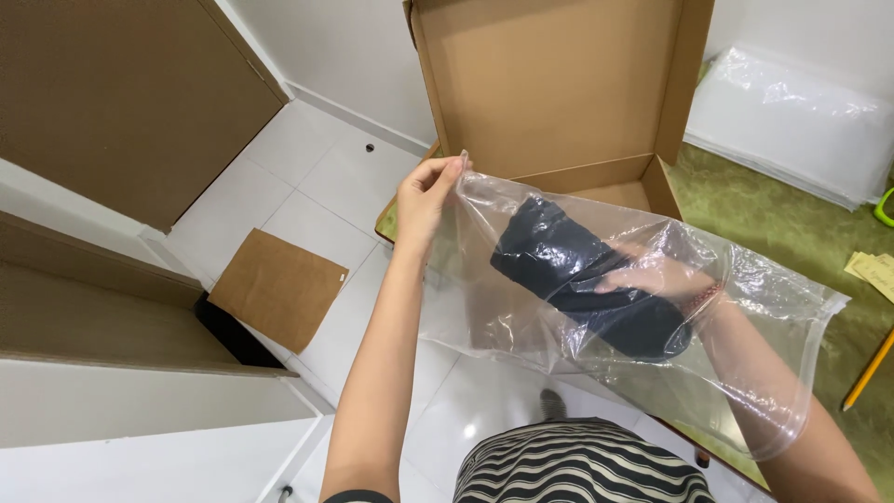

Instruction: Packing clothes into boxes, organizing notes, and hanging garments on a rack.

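Head view, left hand: the left hand (426, 194) pinches the clear plastic bag (652, 307) by its corner.
Right hand: the right hand (656, 277), inside the bag, grips the dark folded cloth (568, 265).
Behind: an open cardboard box (549, 84) at the green table's (792, 233) left edge.
Around: a cardboard sheet (279, 287) on the floor; a pencil (868, 371) near the table's right edge.

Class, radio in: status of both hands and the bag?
Left hand pinching clear plastic bag corner. Right hand inside bag, gripping dark folded cloth. Nothing obstructing.
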